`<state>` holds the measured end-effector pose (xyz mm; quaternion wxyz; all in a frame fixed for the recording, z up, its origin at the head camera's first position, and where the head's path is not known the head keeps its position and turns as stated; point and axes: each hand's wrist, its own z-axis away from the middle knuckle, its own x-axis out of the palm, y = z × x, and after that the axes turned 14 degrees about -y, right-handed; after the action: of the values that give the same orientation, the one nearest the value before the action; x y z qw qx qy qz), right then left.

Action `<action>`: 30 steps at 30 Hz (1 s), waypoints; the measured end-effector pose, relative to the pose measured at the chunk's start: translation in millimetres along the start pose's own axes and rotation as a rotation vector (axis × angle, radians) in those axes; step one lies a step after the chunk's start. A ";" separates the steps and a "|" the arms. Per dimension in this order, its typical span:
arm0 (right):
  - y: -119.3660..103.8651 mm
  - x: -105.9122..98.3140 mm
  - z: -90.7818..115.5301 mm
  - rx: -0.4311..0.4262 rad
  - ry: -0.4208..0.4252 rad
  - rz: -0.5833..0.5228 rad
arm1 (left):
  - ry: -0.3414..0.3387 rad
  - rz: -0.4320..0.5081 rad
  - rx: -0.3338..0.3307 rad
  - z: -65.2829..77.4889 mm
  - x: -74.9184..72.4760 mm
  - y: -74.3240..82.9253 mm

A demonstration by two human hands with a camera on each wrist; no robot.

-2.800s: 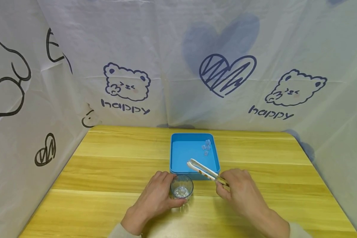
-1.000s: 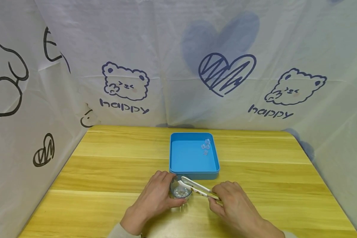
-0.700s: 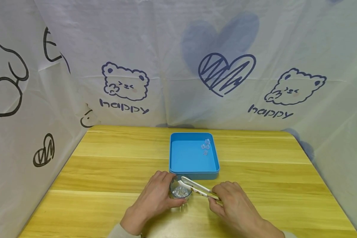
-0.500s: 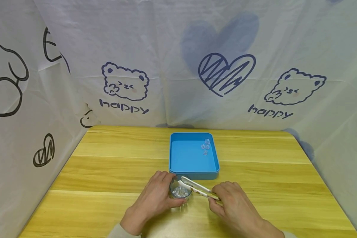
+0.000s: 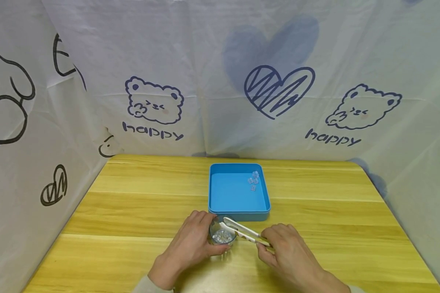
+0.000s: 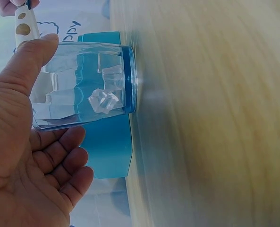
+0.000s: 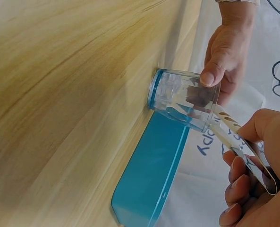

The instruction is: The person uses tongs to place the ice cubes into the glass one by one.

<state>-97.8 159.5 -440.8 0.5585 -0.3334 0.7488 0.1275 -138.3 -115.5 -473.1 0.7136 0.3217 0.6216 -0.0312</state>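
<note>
My left hand [image 5: 192, 238] holds a clear drinking glass [image 7: 182, 94] near its rim, thumb on the near side. The glass stands upright on the table, with clear ice-like cubes [image 6: 103, 100] at its bottom. In my right hand [image 5: 287, 248] is a pair of tongs [image 5: 243, 227], white with golden-brown spots, pinched between thumb and fingers. Their tips reach into the mouth of the glass and stand a little apart. Right behind the glass sits a shallow blue box [image 5: 238, 216]. Several clear cubes [image 5: 255, 175] lie in its far right part.
The wood-grain table [image 5: 143, 195] stretches to both sides of the box. A white cloth [image 5: 205, 81] with drawn bears and hearts hangs behind the table and along its sides.
Earlier the tongs were over the blue box; my right hand has moved them left and nearer, into the glass. The cubes in the glass then shifted. During the last half second nothing visibly moves.
</note>
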 end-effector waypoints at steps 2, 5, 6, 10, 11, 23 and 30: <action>-0.2 0.1 0.2 0.000 0.001 0.000 | -0.001 -0.001 0.000 0.2 -0.1 0.2; 0.1 -0.2 -0.3 -0.002 0.012 0.004 | 0.003 -0.004 0.004 0.2 0.2 0.0; 0.3 -1.0 -0.7 0.001 0.016 0.005 | 0.002 -0.003 0.003 0.3 0.2 0.1; 3.4 -5.5 -4.1 0.020 0.035 0.003 | 0.002 0.003 0.002 0.3 0.0 0.4; 4.3 -7.0 -5.3 0.029 0.038 0.004 | 0.000 0.006 0.000 0.2 -0.1 0.6; 24.3 -11.8 -16.1 0.087 0.074 -0.019 | -0.015 0.018 -0.006 0.0 -0.8 1.0; 41.3 -10.3 -23.8 0.129 0.078 0.002 | -0.033 0.013 -0.019 0.3 -1.4 0.9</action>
<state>-140.6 180.5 -430.6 0.5492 -0.3007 0.7769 0.0664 -138.0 -115.4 -471.4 0.7268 0.3185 0.6080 -0.0259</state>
